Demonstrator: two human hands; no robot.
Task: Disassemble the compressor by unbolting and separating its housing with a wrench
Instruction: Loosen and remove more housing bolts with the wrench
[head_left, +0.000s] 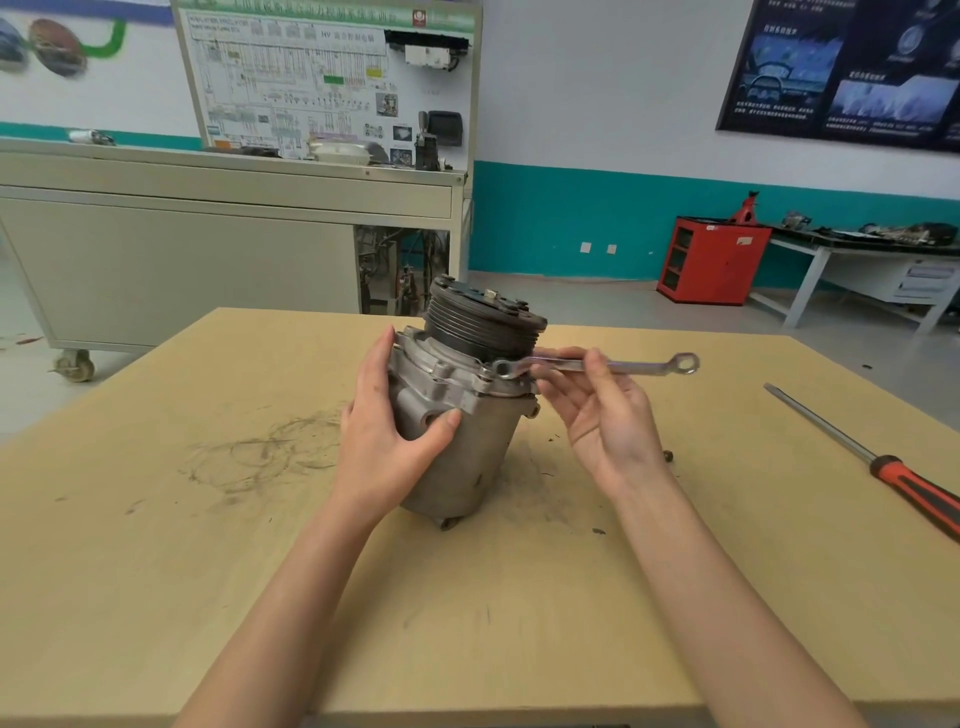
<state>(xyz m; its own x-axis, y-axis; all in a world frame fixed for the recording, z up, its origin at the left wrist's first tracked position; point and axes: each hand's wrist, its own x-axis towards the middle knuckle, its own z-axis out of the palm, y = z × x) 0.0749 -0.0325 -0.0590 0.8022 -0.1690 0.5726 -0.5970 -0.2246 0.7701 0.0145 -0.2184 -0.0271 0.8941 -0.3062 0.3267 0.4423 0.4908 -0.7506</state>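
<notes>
**Housing bolts in hand, compressor not yet apart**

A grey cast-metal compressor (457, 415) stands upright, black grooved pulley (483, 322) on top, at the middle of a tan wooden table (156, 519). The person's left hand (384, 431) wraps its side, fingers curled behind and thumb pressed across the front. The right hand (602, 410) pinches the shaft of a silver double-ring wrench (639, 366), whose near ring sits over a flange bolt (503, 369). The housing appears in one piece, so unbolting looks at an early stage and separation is not begun. A small dark piece (669, 456), perhaps a bolt, lies beside the right wrist. A red-and-black-handled screwdriver (883, 467) lies far right.
</notes>
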